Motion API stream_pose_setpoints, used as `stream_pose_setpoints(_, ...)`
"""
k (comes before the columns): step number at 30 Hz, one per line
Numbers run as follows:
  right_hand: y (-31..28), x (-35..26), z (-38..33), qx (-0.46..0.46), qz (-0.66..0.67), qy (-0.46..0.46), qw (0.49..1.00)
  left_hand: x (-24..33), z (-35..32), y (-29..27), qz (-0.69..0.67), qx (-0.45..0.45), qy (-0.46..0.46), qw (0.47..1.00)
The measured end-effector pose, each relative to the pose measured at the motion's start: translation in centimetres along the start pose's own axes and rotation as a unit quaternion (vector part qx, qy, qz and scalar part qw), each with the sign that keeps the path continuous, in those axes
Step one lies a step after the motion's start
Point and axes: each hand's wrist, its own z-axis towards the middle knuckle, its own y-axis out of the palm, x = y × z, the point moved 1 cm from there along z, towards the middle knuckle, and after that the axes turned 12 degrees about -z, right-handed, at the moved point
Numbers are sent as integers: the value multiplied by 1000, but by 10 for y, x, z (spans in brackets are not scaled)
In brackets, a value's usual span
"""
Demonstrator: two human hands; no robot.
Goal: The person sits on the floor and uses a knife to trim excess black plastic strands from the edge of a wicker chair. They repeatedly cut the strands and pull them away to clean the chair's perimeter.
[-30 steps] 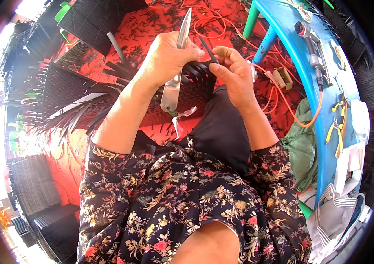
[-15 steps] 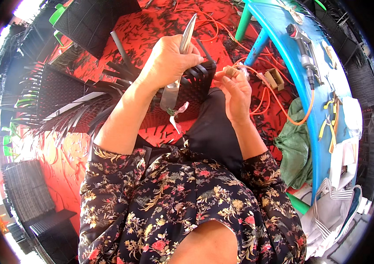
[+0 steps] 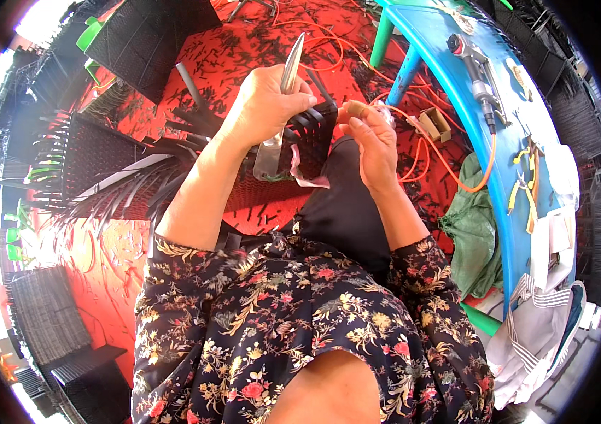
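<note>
Now the black strip (image 3: 320, 86), pinched earlier, is seen free, left of the right hand (image 3: 372, 138), fingers loosely parted; the metal tool (image 3: 291, 67) is kept clamped in the left hand (image 3: 264, 102) above the woven panel (image 3: 312, 145).

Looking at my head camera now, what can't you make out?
Head view:
Pointed metal tool: its middle is hidden by the left hand gripping it.
Right hand: whether it holds anything is hidden by its curled fingers.
Cardboard box: its contents are too small to tell.
Blue table: its far end is cut off by the top edge.
</note>
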Motion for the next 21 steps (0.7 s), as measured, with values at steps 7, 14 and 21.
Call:
stream_pose_setpoints(7,15,2,-4,-75,13,4,997,13,-16,-4,5,8,-12,1000)
stream_pose_setpoints(14,24,-10,-9,-138,32,17,990,30,-31,-5,1,14,-39,999)
stream_pose_setpoints(21,33,-17,-19,-151,64,21,986,33,-46,-11,-17,19,-70,997)
